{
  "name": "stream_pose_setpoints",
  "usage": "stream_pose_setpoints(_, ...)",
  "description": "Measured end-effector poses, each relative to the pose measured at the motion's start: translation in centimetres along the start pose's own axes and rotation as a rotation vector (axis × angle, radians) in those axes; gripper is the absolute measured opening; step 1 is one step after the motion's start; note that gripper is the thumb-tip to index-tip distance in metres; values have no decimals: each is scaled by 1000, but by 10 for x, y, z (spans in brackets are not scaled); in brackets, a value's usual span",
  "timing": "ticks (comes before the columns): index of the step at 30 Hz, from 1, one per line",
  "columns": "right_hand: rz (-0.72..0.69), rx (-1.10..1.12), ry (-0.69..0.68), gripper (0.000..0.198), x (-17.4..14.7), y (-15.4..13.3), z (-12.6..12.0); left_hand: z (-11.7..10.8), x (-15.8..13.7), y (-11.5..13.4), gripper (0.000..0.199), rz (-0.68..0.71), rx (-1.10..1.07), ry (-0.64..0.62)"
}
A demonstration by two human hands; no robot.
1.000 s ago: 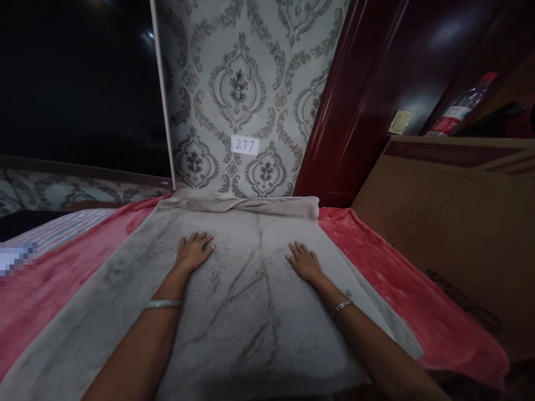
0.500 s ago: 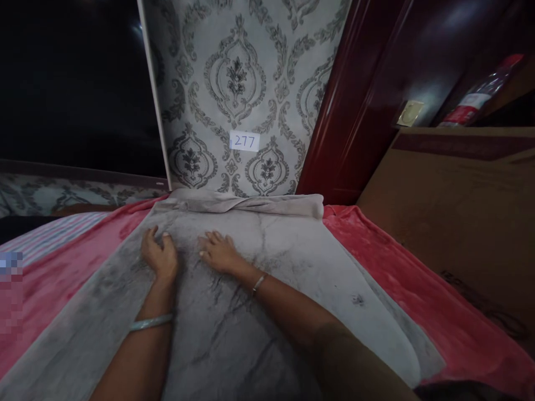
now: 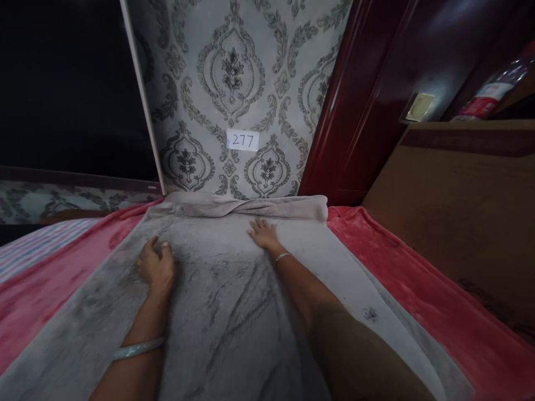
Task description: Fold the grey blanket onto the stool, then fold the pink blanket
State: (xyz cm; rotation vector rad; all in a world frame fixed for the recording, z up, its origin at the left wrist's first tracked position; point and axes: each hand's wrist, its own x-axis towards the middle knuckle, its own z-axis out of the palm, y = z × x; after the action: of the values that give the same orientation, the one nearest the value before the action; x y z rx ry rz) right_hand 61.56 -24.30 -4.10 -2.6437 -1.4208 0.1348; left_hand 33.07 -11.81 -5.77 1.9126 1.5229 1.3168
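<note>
A grey plush blanket (image 3: 234, 312) lies spread over a red blanket (image 3: 401, 278). Its far end is bunched into a rolled fold (image 3: 284, 208) along the wall. My left hand (image 3: 156, 264) rests on the grey cloth at the left, thumb and fingers apart, holding nothing; a pale bangle circles that forearm. Further right, my right hand (image 3: 264, 234) lies flat with spread fingers on the blanket, just short of the rolled fold. A thin bracelet is on its wrist.
A dark television screen (image 3: 67, 89) stands at the left. Behind is patterned wallpaper with a paper label (image 3: 243, 140) reading 277. At the right are a dark red door frame (image 3: 334, 122), a cardboard box (image 3: 463, 189) and a bottle (image 3: 487, 100). Striped cloth (image 3: 37, 242) shows far left.
My right hand has slid right and away from me across the blanket, towards the rolled fold. The left hand stays in nearly the same place. The view has shifted slightly.
</note>
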Motion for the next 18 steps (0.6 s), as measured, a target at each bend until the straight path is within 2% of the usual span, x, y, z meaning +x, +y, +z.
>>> stream_pose_setpoints(3, 190, -20, 14, 61, -20, 71, -6, -4, -2, 9, 52, -96, 24, -21)
stream_pose_setpoints(6, 357, -41, 20, 61, -53, 136, -10, -7, -4, 18, 51, -88, 46, -19)
stream_pose_setpoints(10, 506, -57, 21, 62, -104, 192, -13, -9, -6, 22, 52, -66, 78, -44)
stream_pose_setpoints(12, 545, -58, 11, 63, -127, 207, -17, -9, -6, 21, 53, -51, 99, -68)
stream_pose_setpoints(14, 563, -58, -3, 62, -144, 211, -22, -8, -6, 20, 51, 24, 119, -86)
stream_pose_setpoints(16, 567, -64, -8, 60, -155, 205, -28, -6, -7, 20, 47, 152, 133, -117)
stream_pose_setpoints(18, 552, -80, 11, 60, -160, 185, -31, -6, -11, 23, 44, 272, 131, -152)
